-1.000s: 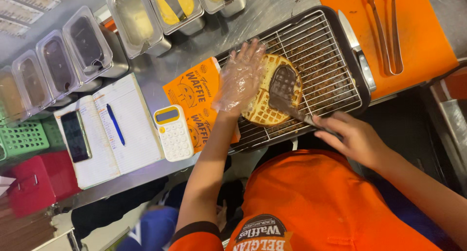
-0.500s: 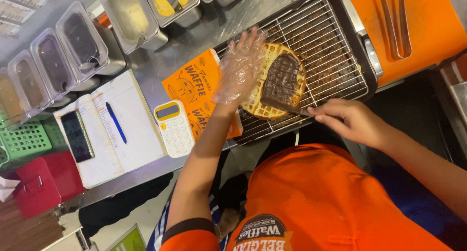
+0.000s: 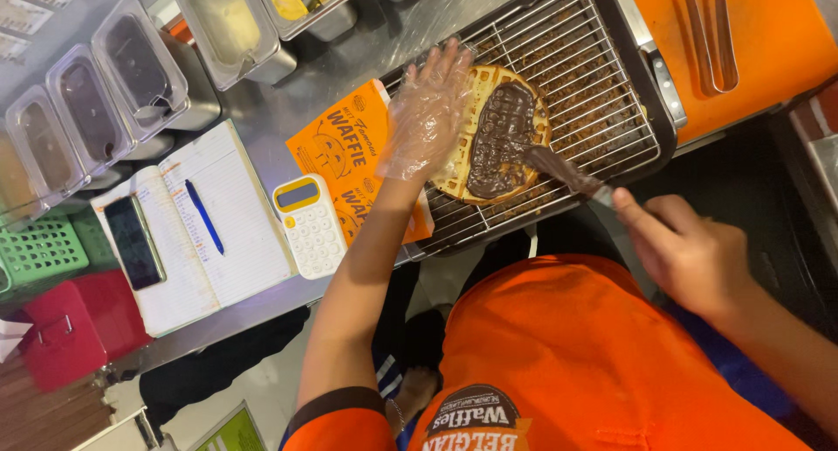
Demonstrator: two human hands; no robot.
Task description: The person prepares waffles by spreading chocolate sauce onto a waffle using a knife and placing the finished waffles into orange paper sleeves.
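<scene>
On the far left of the steel desk (image 3: 349,62) lie an open notebook (image 3: 227,215) carrying a blue pen (image 3: 203,217) and a dark phone (image 3: 133,241), then a white and yellow calculator (image 3: 308,226). Next, an orange paper sleeve (image 3: 349,158). Left hand (image 3: 428,110), in a clear glove, spread flat, presses the waffle (image 3: 493,137) at its edge on the wire rack (image 3: 594,75). Right hand (image 3: 690,254), bare, closed around a spatula (image 3: 563,170); blade tip rests on the waffle's chocolate coating.
</scene>
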